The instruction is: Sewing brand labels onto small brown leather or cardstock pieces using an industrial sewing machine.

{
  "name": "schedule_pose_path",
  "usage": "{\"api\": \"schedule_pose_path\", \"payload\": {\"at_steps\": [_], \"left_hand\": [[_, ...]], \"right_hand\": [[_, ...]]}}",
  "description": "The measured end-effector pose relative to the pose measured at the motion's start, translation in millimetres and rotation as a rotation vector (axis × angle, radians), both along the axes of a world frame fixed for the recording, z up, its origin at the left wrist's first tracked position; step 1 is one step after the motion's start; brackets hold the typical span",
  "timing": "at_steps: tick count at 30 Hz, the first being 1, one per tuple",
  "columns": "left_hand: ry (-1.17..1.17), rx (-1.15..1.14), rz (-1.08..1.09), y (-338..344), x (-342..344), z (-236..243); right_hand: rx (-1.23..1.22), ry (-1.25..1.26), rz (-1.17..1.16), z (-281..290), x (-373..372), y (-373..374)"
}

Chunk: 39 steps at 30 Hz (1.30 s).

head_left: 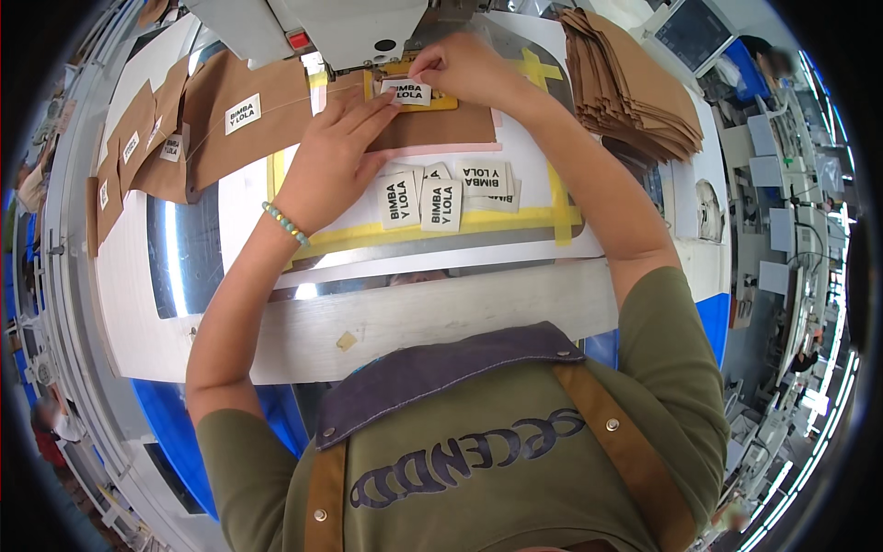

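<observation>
Right now the white label [413,93] lies at two o'clock from the left hand [340,147], whose flat, spread fingers overlap its edge, and at seven from the right hand [457,74], its fingertips drawn together; whether they grip it I cannot tell. It sits in a yellow frame [443,103], with loose labels [441,204] toward six on the pale table [515,294], a machine [340,28] at eleven and workbenches [782,239] at three. Its print stands upright toward twelve; the long axis runs roughly nine to three.
</observation>
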<state>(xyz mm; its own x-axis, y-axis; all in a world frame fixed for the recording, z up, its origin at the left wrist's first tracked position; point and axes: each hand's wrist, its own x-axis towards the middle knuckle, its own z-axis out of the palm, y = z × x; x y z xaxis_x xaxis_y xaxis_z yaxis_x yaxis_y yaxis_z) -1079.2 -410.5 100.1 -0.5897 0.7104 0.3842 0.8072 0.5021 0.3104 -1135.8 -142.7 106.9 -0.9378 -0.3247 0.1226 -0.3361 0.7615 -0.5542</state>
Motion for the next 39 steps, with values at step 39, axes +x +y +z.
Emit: {"api": "schedule_pose_path", "payload": {"at_steps": [39], "left_hand": [[0.046, -0.130, 0.019, 1.6, -12.8, -25.8]], "right_hand": [[0.496, 0.495, 0.130, -11.8, 95.5, 4.7]]}}
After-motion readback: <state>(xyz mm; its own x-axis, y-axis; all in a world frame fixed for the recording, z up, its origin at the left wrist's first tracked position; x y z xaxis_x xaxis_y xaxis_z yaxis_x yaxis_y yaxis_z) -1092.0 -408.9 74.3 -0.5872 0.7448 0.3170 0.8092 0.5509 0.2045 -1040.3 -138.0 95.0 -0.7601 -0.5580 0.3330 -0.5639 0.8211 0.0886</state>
